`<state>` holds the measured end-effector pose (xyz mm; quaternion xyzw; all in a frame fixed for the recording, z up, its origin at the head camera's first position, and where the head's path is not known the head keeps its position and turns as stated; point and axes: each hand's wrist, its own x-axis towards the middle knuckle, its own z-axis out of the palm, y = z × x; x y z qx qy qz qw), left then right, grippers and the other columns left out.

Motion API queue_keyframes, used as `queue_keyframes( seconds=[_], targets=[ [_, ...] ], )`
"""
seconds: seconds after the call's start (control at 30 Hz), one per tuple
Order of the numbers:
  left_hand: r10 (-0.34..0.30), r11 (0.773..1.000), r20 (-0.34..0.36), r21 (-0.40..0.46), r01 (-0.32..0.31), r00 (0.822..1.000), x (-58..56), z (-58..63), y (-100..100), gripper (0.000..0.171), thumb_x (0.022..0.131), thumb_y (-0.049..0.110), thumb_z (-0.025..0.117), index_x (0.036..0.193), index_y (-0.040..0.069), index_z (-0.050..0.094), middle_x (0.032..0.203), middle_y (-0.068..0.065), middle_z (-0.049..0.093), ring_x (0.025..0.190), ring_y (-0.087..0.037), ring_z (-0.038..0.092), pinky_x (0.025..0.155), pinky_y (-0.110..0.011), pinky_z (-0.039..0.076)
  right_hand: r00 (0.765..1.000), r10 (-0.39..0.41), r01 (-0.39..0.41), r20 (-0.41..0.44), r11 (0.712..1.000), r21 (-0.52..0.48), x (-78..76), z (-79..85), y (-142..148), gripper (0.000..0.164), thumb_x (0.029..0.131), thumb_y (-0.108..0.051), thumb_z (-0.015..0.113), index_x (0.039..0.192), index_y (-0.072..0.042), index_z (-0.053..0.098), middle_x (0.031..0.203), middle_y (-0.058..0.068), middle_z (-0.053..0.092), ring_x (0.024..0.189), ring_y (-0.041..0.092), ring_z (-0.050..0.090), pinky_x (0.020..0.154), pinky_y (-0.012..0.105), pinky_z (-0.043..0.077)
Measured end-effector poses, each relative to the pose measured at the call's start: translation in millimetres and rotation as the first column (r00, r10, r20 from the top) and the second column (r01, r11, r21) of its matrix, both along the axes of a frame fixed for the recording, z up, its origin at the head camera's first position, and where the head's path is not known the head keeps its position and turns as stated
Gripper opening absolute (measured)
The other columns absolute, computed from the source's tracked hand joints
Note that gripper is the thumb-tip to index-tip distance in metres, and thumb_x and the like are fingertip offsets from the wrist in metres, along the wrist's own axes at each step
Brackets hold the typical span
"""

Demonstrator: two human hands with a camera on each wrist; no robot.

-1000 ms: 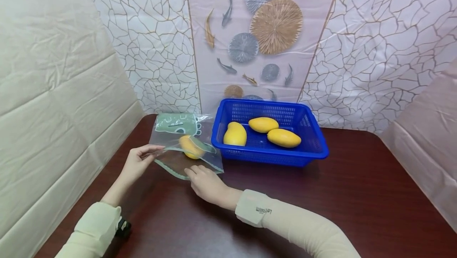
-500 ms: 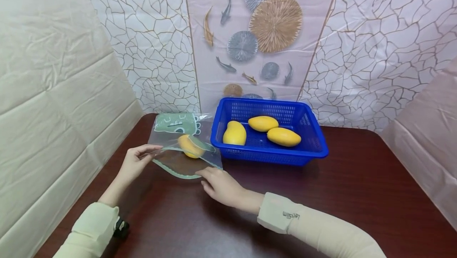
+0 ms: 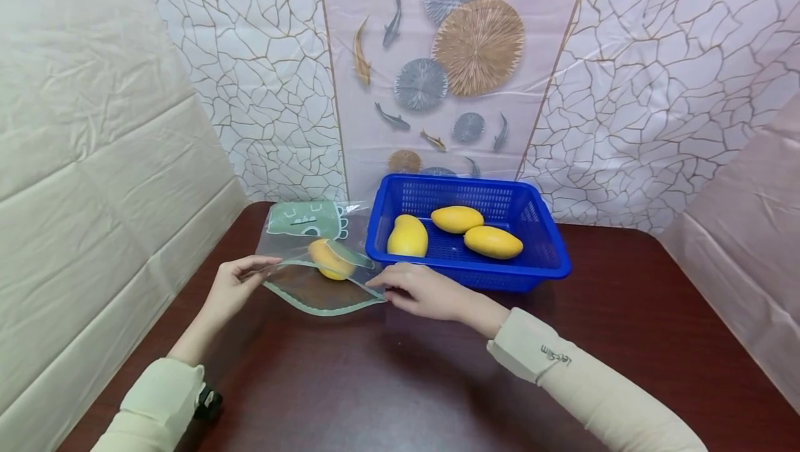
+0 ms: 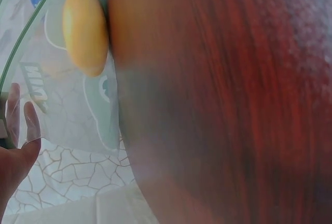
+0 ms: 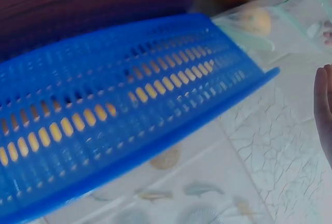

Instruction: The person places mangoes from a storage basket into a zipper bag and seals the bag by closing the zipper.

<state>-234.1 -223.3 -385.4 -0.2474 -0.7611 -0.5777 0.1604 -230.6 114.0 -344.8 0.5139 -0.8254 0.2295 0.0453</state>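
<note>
A clear zip bag (image 3: 306,219) with a green cartoon print lies at the table's left, its green-edged mouth gaping toward me. Inside it rests one yellow mango (image 3: 331,260), seen through the plastic in the left wrist view too (image 4: 85,32). My left hand (image 3: 239,284) pinches the left end of the bag's mouth between thumb and fingers. At the mouth's right end, my right hand (image 3: 431,290) pinches the other corner, just in front of the blue basket. Only part of the right hand (image 5: 322,110) shows at the edge of the right wrist view.
Right beside the bag stands a blue plastic basket (image 3: 487,273) with slotted walls. It holds three mangoes: one at its left (image 3: 408,237), one at the back (image 3: 457,219) and one in front (image 3: 493,242). A patterned sheet (image 3: 281,91) hangs behind the dark wooden table (image 3: 325,382).
My right hand has slid rightward along the bag's lower edge from its middle to its right corner. The mouth's front edge still bows outward. My left hand has kept its grip.
</note>
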Motion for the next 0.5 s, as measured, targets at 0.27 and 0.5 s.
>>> queue_keyframes(
  seconds=[0.27,0.5],
  targets=[
    [0.003,1.000,-0.004,-0.007,-0.003,1.000,-0.4,0.1,-1.6,0.018,0.082,-0.020,0.053,0.099,-0.024,0.058,0.092,0.020,0.068,0.085,0.008,0.063,0.072,-0.010,0.050,0.998,-0.067,0.067,-0.004,0.996,-0.055,-8.1,12.2,21.8,0.025,0.092,-0.006,0.056,0.116,-0.006,0.064,0.111,0.006,0.067,0.100,0.015,0.061,0.090,0.030,0.050],
    [0.000,1.000,0.005,-0.009,0.000,1.000,0.0,-0.3,-2.5,0.018,0.082,-0.020,0.053,0.099,-0.024,0.058,0.093,0.021,0.068,0.085,0.008,0.063,0.072,-0.011,0.050,0.977,-0.212,0.209,-0.020,0.974,-0.090,-26.1,19.8,49.9,0.023,0.089,-0.001,0.058,0.110,-0.002,0.065,0.104,0.009,0.069,0.093,0.019,0.063,0.082,0.033,0.053]
  ],
)
